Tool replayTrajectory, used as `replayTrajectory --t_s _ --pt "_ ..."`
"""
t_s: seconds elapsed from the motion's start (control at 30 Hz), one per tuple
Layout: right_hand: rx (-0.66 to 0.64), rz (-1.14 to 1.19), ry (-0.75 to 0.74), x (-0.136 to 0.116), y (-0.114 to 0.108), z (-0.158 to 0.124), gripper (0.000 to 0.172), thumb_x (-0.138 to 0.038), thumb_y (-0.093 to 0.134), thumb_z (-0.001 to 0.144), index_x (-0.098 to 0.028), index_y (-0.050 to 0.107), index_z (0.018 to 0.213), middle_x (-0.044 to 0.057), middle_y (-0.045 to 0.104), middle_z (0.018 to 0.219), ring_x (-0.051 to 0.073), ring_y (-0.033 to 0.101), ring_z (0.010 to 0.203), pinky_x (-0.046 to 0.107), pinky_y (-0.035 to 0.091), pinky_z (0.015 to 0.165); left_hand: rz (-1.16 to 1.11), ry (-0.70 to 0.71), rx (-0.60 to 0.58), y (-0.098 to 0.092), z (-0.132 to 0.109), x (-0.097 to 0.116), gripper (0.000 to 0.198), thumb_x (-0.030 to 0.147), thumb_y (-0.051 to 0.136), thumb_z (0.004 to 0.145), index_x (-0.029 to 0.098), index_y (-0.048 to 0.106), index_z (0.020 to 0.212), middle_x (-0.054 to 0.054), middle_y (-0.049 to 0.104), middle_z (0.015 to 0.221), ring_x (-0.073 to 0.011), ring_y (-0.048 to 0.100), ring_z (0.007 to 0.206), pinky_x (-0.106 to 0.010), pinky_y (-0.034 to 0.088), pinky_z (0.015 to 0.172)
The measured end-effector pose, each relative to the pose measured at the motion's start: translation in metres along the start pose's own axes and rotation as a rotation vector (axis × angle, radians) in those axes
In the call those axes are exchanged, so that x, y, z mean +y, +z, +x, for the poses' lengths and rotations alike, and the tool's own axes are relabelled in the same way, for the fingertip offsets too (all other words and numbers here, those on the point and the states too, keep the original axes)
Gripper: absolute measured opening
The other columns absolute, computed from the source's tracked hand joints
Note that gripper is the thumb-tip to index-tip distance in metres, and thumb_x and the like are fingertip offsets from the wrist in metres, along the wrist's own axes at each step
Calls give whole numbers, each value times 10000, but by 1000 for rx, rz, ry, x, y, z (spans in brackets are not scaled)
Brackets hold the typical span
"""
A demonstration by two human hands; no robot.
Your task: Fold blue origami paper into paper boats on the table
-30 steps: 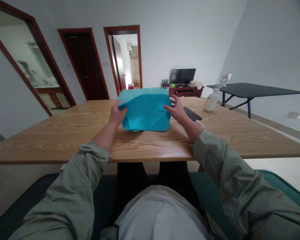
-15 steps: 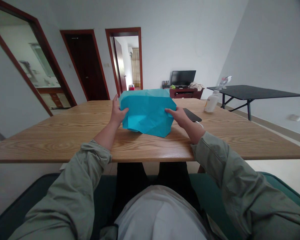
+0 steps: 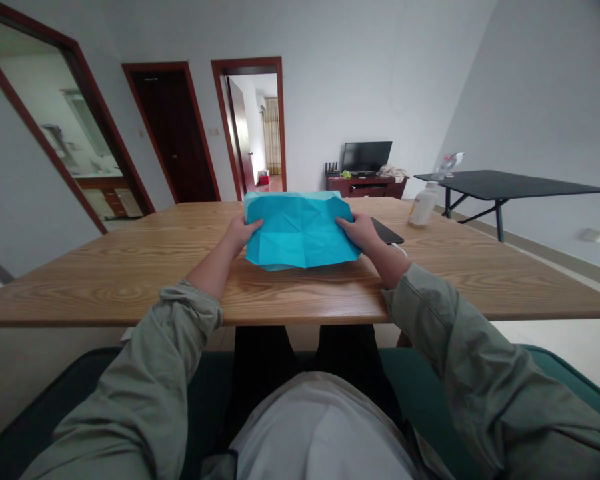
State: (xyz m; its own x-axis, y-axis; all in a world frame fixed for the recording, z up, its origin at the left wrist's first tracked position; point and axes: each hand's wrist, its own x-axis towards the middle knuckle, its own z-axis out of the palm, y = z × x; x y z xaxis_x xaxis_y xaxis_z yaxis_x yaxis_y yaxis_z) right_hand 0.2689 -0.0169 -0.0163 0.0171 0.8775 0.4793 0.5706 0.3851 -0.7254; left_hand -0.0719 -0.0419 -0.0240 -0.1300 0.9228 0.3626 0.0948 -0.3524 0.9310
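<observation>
Blue creased sheet (image 3: 300, 230) | step: holding it between left hand (image 3: 240, 235) and right hand (image 3: 359, 232), each pinching one side | next: likely needs even grip

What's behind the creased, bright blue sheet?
Above the sheet, a paler blue strip and, farther back, the white wall show. The brown wooden tabletop directly behind, and anything there, is hidden.

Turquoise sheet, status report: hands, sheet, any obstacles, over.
Left hand, right hand: grip on opposite sides of turquoise sheet. Sheet: creased, spread between them. Dark flat device: partly behind right hand, possibly in the way.
</observation>
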Motion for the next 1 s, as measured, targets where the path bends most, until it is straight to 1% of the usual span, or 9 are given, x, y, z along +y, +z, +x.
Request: replayTrajectory --t_s 0.13,0.23,0.33,0.47,0.57,0.67,0.77,0.87,1.0 --pt "33 -293 -73 -7 -6 -2 376 -405 550 850 -127 695 1058 125 725 1011 274 655 933 363 489 842 -64 -68 -95 3 -2 2 592 411 828 626 123 657 1115 -154 705 1166 -294 683 1032 -457 539 936" --pt "32 -493 -73 -12 -7 -8 619 -374 590 814 -159 498 1387 168 653 1214 321 610 1063 420 475 900 -3 -155 -164 4 -4 1 590 378 842 596 131 658 1099 -147 709 1154 -298 682 1032 -463 535 940" --pt "33 -682 -160 -27 -3 -19 773 -367 596 812 -188 321 1512 199 501 1417 390 490 1230 541 409 984 98 -228 -242 4 -5 -2 616 353 848 571 151 653 1120 -132 711 1155 -307 677 1042 -456 537 933" --pt "47 -766 -378 -64 20 -39 530 -311 466 900 -188 467 1416 153 351 1554 387 259 1419 647 170 1116 264 -201 -294 7 -1 -8 625 357 846 547 161 664 1112 -119 715 1143 -324 657 1082 -449 531 933" --pt "-118 -724 -492 -86 46 -51 434 -322 410 928 -185 568 1308 137 431 1507 331 341 1390 591 174 1147 327 -158 -302 12 3 -11 644 398 848 529 153 669 1097 -116 718 1128 -326 651 1084 -449 523 939" --pt "-372 -695 -393 -89 69 -54 438 -398 397 927 -158 638 1203 173 603 1312 339 517 1243 575 287 1100 342 -162 -339 19 4 -14 671 439 857 506 141 667 1077 -121 723 1104 -323 661 1051 -457 520 935" --pt "-560 -635 -233 -74 82 -49 571 -510 345 933 -162 573 1324 184 563 1376 355 519 1258 521 394 1033 329 -181 -346 23 3 -15 691 447 875 472 149 669 1061 -121 728 1090 -319 667 1033 -456 523 927" --pt "-669 -614 -128 -56 84 -43 708 -630 295 925 -217 406 1489 153 405 1534 363 405 1374 520 310 1108 341 -189 -347 18 2 -17 687 430 882 463 168 677 1064 -114 730 1097 -320 666 1037 -455 519 933" --pt "-672 -659 -77 -37 76 -36 741 -668 223 931 -269 273 1554 111 198 1631 386 171 1483 607 129 1155 438 -139 -365 5 9 -23 635 406 861 495 178 685 1061 -111 721 1130 -317 659 1059 -441 498 965"
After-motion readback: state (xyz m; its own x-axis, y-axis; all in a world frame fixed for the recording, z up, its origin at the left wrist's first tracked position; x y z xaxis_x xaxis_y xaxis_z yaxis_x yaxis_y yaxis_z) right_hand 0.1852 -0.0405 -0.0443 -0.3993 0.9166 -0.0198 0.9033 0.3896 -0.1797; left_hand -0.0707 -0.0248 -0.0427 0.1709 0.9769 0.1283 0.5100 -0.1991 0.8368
